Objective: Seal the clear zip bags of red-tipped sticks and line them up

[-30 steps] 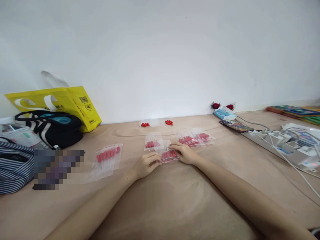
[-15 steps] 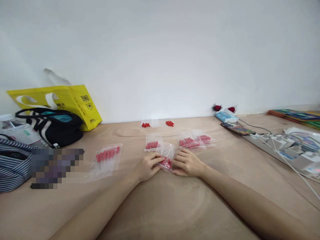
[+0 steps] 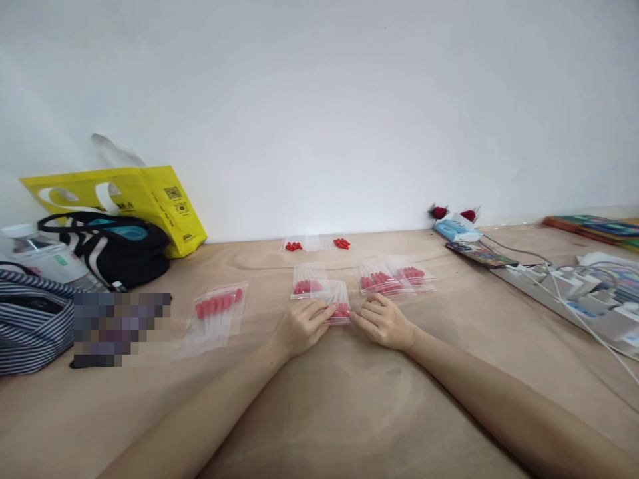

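Observation:
Between my hands lies a clear zip bag [image 3: 341, 293] holding several slim clear pieces with red ends, its zip edge toward me. My left hand [image 3: 304, 327] is closed, pinching the left part of that edge. At the right corner my right hand [image 3: 383, 323] pinches the same edge, fingers curled. The bag's far left part overlaps another zip bag [image 3: 305, 271] with similar red-ended pieces. Just beyond my right hand lie two more overlapping bags, a nearer bag [image 3: 377, 279] and a right-hand bag [image 3: 413, 274]. Farther left rests a larger bag [image 3: 212, 326] of red-ended pieces.
Small bags with red pieces [image 3: 342, 243] lie by the wall. On the left stand a yellow bag [image 3: 164, 199], a black bag [image 3: 134, 256] and a striped pouch [image 3: 34, 332]. At right are a power strip [image 3: 544, 299] with plugs and cables, and a blue packet [image 3: 456, 229].
The zip bag in my hands has turned straighter and now lies flatter, its zip edge farther from me. My right fingers have curled in at its corner. The view has shifted slightly.

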`<state>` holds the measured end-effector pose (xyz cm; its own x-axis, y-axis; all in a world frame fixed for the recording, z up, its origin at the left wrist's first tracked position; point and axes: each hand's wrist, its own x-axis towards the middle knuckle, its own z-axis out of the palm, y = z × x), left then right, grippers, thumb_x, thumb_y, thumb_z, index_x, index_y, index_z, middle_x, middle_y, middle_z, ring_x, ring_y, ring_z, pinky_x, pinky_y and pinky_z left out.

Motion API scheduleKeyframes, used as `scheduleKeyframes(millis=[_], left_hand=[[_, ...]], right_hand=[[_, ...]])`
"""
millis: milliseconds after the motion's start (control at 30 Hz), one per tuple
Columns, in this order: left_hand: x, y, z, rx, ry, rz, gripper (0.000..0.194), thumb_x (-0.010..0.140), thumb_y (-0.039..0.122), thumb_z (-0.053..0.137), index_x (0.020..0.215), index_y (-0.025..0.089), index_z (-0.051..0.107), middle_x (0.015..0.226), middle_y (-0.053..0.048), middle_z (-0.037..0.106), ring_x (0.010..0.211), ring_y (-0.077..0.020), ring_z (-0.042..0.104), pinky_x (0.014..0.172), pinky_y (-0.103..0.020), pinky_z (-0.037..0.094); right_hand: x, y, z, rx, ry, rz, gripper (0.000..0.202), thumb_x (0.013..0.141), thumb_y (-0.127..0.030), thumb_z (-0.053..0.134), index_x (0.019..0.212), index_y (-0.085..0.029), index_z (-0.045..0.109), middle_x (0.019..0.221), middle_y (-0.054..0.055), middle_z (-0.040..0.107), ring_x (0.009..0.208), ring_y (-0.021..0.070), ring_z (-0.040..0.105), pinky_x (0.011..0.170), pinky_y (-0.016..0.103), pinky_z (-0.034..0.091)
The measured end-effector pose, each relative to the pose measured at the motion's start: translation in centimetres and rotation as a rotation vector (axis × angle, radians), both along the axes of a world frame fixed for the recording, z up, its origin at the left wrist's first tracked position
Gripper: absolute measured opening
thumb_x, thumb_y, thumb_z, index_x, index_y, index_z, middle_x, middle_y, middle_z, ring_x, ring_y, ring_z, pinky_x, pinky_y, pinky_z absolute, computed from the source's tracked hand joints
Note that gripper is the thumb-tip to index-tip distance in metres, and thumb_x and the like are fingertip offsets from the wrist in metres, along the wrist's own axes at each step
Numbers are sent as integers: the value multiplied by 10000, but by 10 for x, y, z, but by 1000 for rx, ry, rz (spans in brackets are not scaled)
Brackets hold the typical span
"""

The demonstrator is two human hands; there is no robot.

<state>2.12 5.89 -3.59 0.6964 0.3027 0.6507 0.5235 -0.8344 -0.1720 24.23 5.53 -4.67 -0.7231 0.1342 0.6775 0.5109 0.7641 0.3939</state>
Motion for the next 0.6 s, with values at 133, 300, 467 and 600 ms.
scheduleKeyframes(millis=[133, 300, 467, 600], left_hand=[[1, 8, 3, 191, 60, -105, 148, 811, 109, 456, 867, 167, 580, 735, -30, 619, 664, -128, 575, 596, -264, 465], [1, 11, 2, 206, 58, -103, 137, 813, 105, 453, 802, 146, 584, 658, -22, 607, 612, -123, 557, 560, -256, 451], [10, 7, 2, 160, 20, -68, 141, 800, 136, 485, 907, 145, 577, 756, -37, 627, 705, -145, 572, 608, -270, 462], [19, 6, 3, 198, 26, -73, 100, 797, 140, 490, 829, 144, 585, 693, -23, 615, 664, -139, 565, 571, -266, 449]], right_hand=[[1, 4, -1, -12, 15, -14, 233, 840, -87, 347, 825, -171, 563, 609, 4, 569, 586, 101, 488, 694, 306, 381], [1, 8, -2, 18, 5, 16, 246, 839, -77, 333, 822, -172, 559, 622, 2, 571, 597, 100, 492, 719, 307, 372], [-4, 8, -4, 34, 35, -31, 201, 829, -92, 381, 786, -170, 562, 576, -14, 545, 564, 93, 461, 719, 294, 361], [-9, 6, -2, 22, 76, -27, 171, 814, -98, 409, 768, -155, 563, 558, -12, 526, 544, 93, 444, 700, 289, 354]])
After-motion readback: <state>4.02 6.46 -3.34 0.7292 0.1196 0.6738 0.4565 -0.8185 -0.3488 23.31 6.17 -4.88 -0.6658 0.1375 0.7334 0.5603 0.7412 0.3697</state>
